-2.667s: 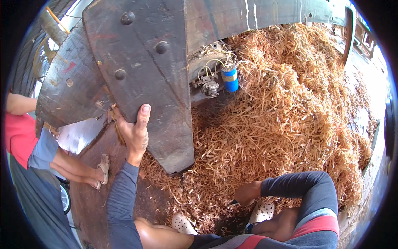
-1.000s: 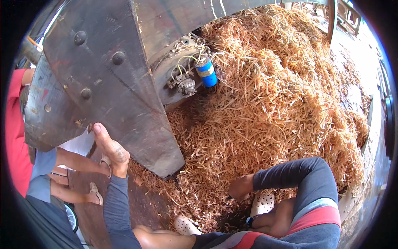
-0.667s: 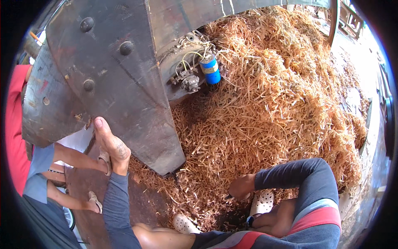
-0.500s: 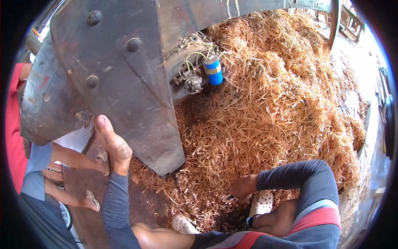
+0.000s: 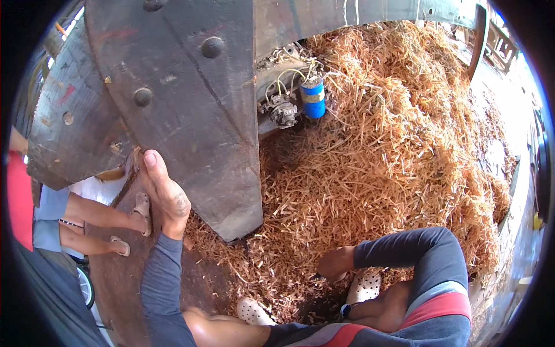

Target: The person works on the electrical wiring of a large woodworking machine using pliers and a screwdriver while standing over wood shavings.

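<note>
My left hand (image 5: 169, 194) is raised beside the lower edge of a big dark metal panel (image 5: 191, 127) with round bolt heads. Its thumb points up and the other fingers are hidden, curled around something beside a thin brown strip (image 5: 128, 180); I cannot make out what it holds. Low over the wood shavings (image 5: 376, 156), my right hand (image 5: 336, 263) is closed in a fist. A small dark bit (image 5: 317, 276) shows at its edge, too little to name. Beyond the panel sit a metal engine part (image 5: 283, 111) with thin hoses and a blue canister (image 5: 313, 98).
Another person's bare legs (image 5: 98, 215) and clog-like shoes (image 5: 141, 213) are at the left, near a spoked wheel (image 5: 85, 287). A long metal beam (image 5: 370, 13) crosses the top. My pale clogs (image 5: 254, 311) rest among the shavings. The brown floor (image 5: 115, 277) lies at lower left.
The view has shifted, so the panel and engine part appear farther right. Both my hands keep nearly the same pose. The other person's legs appear slightly higher and farther left.
</note>
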A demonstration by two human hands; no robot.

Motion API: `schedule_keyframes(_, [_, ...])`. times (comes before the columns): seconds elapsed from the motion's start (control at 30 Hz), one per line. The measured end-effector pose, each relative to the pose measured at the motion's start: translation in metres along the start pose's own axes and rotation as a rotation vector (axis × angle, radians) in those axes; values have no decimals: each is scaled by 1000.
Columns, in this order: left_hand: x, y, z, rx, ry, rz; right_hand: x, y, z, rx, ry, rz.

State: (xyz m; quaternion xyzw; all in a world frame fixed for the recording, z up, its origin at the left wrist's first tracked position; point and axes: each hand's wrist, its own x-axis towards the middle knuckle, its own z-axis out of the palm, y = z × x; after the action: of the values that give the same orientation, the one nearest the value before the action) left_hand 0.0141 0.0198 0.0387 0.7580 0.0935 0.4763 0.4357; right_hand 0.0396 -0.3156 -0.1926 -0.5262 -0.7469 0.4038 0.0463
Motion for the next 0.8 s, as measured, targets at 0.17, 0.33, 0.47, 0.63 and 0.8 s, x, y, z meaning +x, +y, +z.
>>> schedule_keyframes(0.17, [1,11,0,15,-17,24,1,0,-2,-8,-45,45])
schedule_keyframes(0.33, [3,8,6,25,-27,58,-4,0,4,-19,80,15])
schedule_keyframes(0.47, [1,12,7,-33,0,-12,4,10,18,-64,34,-11])
schedule_keyframes(0.63, [0,13,6,22,-21,5,3,-2,-1,-1,-74,58])
schedule_keyframes(0.8, [1,11,8,-49,1,-21,0,-6,-2,-27,-13,48])
